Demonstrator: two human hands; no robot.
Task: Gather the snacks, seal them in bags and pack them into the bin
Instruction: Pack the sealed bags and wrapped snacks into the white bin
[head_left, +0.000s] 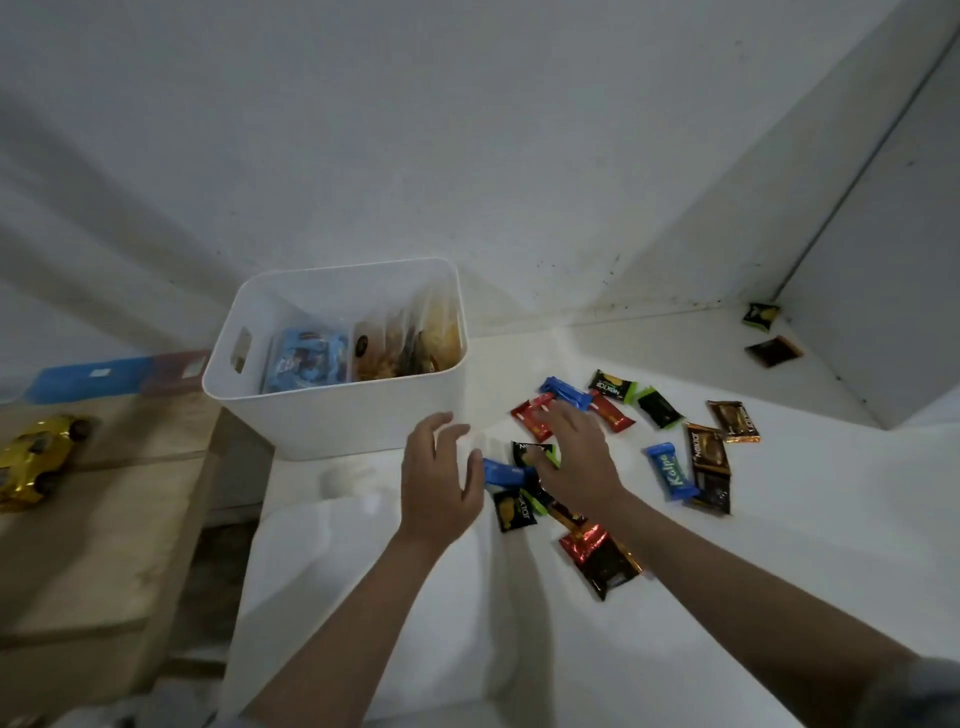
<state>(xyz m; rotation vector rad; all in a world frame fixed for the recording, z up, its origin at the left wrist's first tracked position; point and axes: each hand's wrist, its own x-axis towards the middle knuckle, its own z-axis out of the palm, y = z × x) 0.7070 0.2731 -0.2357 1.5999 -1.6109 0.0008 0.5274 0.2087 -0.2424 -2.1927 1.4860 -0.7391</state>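
A white bench (675, 597) fills the lower right of the frame and meets a plain pale wall (467, 130) that takes up the whole upper half; a grey-white cabinet side (883, 312) stands at the far right. At the left edge a lower wooden shelf (93, 545) carries a gold toy car (36, 460), with a blue box (88, 382) behind it.

The white plastic bin (337, 421) sits at the bench's left end, just left of centre, its slot handle facing left. Clear bags of snacks stand upright inside: a bag of blue packets (306, 364) on the left, bags of brownish snacks (410, 345) on the right.

Loose snack packets are scattered right of the bin. A blue "Kalpa" bar (670, 472) lies with its long axis running from upper left to lower right. Beside it, touching, a brown "Nextar" packet (709, 467) lies nearly upright in the frame. Black-and-green Nextar packets (613, 385), red packets (532, 420) and a larger red-and-black packet (602, 561) lie around the hands. Two more packets (761, 316) sit in the far corner by the cabinet.

The left hand (439, 478) hovers by the bin's near wall, fingers loosely spread, thumb touching a blue bar (503, 472). The right hand (574, 457) lies palm down over the pile, fingers curved; whether it grips anything I cannot tell.
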